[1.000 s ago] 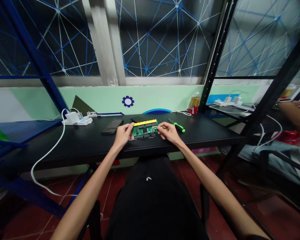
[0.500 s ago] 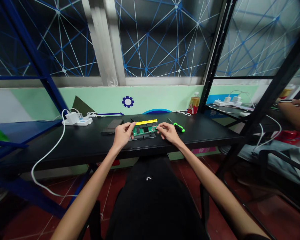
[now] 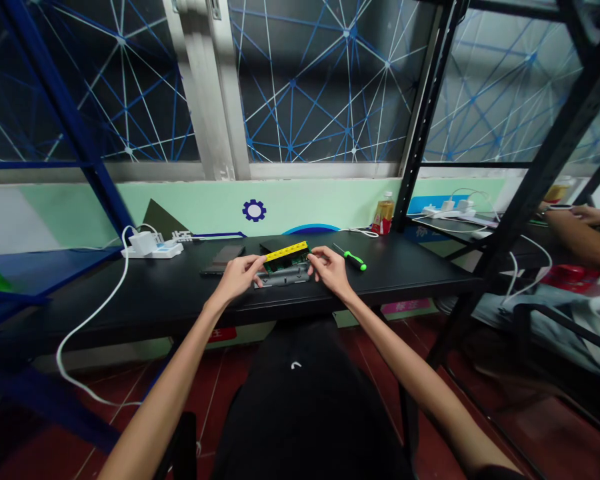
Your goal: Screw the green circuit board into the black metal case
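As the left hand (image 3: 241,275) and the right hand (image 3: 330,268) are pinching opposite ends of a long, yellow-edged green circuit board (image 3: 286,252), it is being held over a grey, plastic-looking casing (image 3: 284,277), contact being unclear; seeming light, stiff and fragile, it is calling for edge holds.

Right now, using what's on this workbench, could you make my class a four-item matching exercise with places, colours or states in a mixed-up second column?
Column 1
1. circuit board
2. screwdriver
3. bottle
4. left power strip

Column 2
A. lying to the right of the right hand
B. white
C. held between the left hand and the right hand
D. standing upright near the back of the desk

Right pairs: 1-C, 2-A, 3-D, 4-B
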{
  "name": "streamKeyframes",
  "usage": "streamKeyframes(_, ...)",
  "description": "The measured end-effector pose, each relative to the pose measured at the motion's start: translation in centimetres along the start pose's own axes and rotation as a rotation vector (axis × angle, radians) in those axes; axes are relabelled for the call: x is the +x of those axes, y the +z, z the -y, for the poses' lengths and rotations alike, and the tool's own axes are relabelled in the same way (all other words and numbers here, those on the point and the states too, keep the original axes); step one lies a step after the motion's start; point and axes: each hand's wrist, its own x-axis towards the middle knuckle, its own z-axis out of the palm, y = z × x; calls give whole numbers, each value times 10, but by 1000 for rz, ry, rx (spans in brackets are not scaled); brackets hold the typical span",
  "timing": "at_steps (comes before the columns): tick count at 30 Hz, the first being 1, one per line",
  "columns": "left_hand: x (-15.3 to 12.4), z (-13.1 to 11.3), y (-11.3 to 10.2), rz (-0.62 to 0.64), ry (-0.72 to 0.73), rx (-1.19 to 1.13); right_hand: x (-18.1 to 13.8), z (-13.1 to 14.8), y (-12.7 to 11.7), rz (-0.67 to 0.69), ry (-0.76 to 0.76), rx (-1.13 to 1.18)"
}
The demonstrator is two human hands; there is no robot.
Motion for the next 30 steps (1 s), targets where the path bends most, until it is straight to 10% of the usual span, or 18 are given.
streamKeyframes(15,-4,-4,-7,39,19,-150,4,-11,0,5,60,110)
streamKeyframes(30,0,9,-7,-14,81,32,3,-7,-3,110,33,-324)
